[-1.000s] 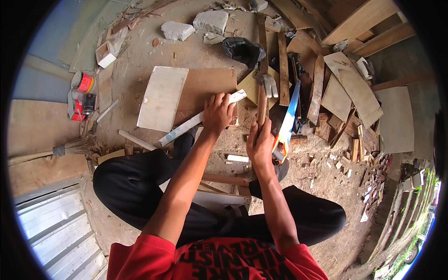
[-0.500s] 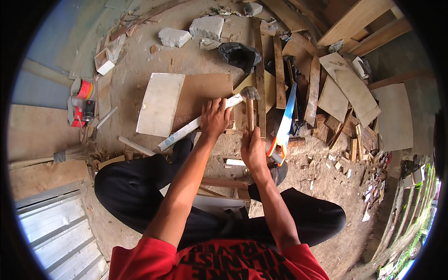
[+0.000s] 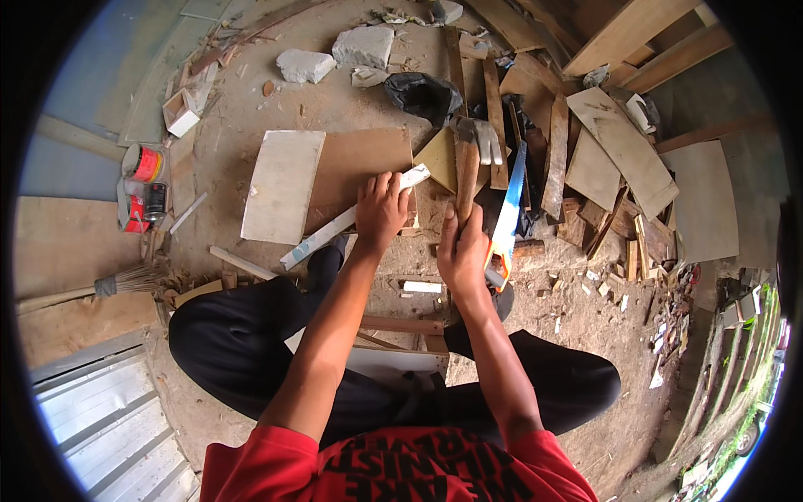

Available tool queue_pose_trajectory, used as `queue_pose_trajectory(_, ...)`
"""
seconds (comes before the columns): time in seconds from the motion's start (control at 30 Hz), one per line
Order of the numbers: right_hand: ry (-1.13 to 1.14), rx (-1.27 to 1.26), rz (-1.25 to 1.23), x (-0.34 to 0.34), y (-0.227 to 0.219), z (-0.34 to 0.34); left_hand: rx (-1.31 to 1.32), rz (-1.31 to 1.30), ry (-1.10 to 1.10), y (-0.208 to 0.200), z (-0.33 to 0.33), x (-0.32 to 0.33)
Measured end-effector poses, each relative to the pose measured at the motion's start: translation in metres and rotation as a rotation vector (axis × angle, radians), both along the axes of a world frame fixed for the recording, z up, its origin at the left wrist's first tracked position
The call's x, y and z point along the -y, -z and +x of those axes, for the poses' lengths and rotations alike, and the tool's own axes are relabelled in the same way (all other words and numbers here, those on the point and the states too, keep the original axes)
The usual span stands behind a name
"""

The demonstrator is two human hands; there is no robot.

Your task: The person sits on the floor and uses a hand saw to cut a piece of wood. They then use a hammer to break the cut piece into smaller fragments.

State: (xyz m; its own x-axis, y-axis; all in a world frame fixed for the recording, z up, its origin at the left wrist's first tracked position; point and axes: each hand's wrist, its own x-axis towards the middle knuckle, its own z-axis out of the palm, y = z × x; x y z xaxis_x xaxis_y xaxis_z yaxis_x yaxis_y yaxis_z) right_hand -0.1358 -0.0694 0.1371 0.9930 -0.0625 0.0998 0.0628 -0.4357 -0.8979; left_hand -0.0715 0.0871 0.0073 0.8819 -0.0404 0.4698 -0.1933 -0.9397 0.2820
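Observation:
My left hand (image 3: 381, 209) grips a narrow white-painted wood strip (image 3: 322, 241) near its far right end, fingers wrapped over it. The strip slants from lower left to upper right. In my right hand (image 3: 462, 255) is a claw hammer (image 3: 467, 180), held by its wooden handle, with the metal head up and apart from the strip's end. Beyond the strip lie a brown board (image 3: 368, 151) and a pale rectangular panel (image 3: 283, 186). Just right of the hammer rests a handsaw (image 3: 508, 213) with a blue-and-white blade and orange handle.
Scrap planks (image 3: 555, 159) and loose panels are heaped at the right, with a black plastic bag (image 3: 424, 96) beside them. White blocks (image 3: 363, 48) lie at the back. Cans (image 3: 143, 162) and a broom (image 3: 104, 285) are at the left. A wooden frame (image 3: 401, 325) sits between my legs.
The hammer has risen away from the strip's end and shifted right, its head turning so the claw shows. My left hand still holds the strip in nearly the same place.

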Motion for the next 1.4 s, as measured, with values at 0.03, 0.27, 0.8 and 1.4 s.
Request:
queue_pose_trajectory(0.03, 0.002, 0.019, 0.01, 0.0, 0.016, 0.0, 0.005, -0.005, 0.01, -0.002, 0.002, 0.001)
queue_pose_trajectory(0.27, -0.014, 0.028, -0.046, 0.007, 0.023, -0.002, 0.021, 0.047, -0.035, -0.001, 0.007, -0.002)
queue_pose_trajectory(0.8, -0.09, -0.078, -0.202, 0.016, 0.066, 0.0, -0.005, 0.051, -0.024, 0.001, 0.004, 0.007)
queue_pose_trajectory(1.4, 0.041, -0.001, 0.051, -0.002, 0.025, 0.007, 0.007, 0.003, -0.01, -0.004, 0.005, 0.002)
